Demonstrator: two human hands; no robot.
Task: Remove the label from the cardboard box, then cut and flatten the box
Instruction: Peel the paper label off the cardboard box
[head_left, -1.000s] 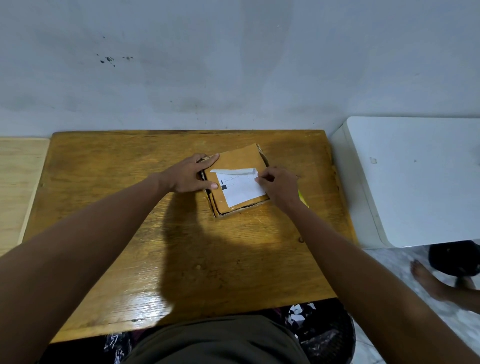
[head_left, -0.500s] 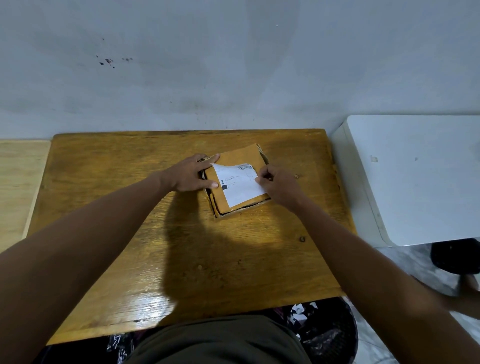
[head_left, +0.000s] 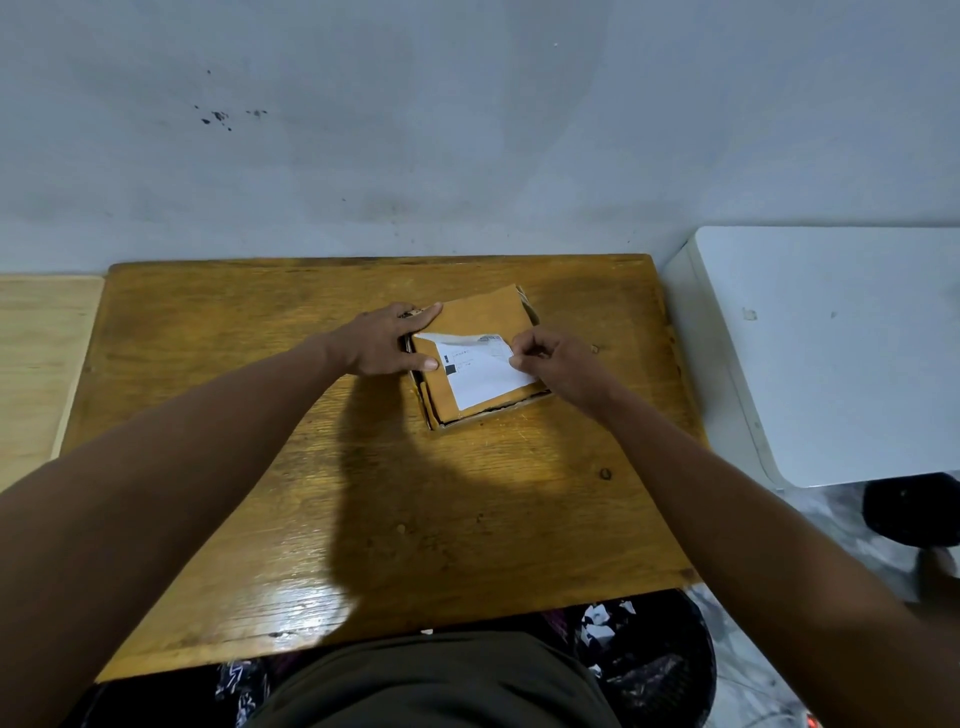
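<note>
A small flat brown cardboard box (head_left: 485, 317) lies on the wooden table (head_left: 260, 467), past its middle. A white printed label (head_left: 480, 369) covers the box's near right part, and its far edge looks slightly lifted. My left hand (head_left: 387, 343) rests on the box's left edge with fingers and thumb stretched out, holding it down. My right hand (head_left: 558, 358) has curled fingers and pinches the label's far right corner. The hand hides the label's right edge.
A white table (head_left: 831, 353) stands to the right, a pale wooden surface (head_left: 36, 353) to the left. A grey wall rises just behind the table. Below the near edge sits a black bin (head_left: 654, 660) with paper scraps.
The label's folded-over far strip has flattened back so its print shows. My right hand shifted slightly toward the label's far right corner. My left hand stayed in place.
</note>
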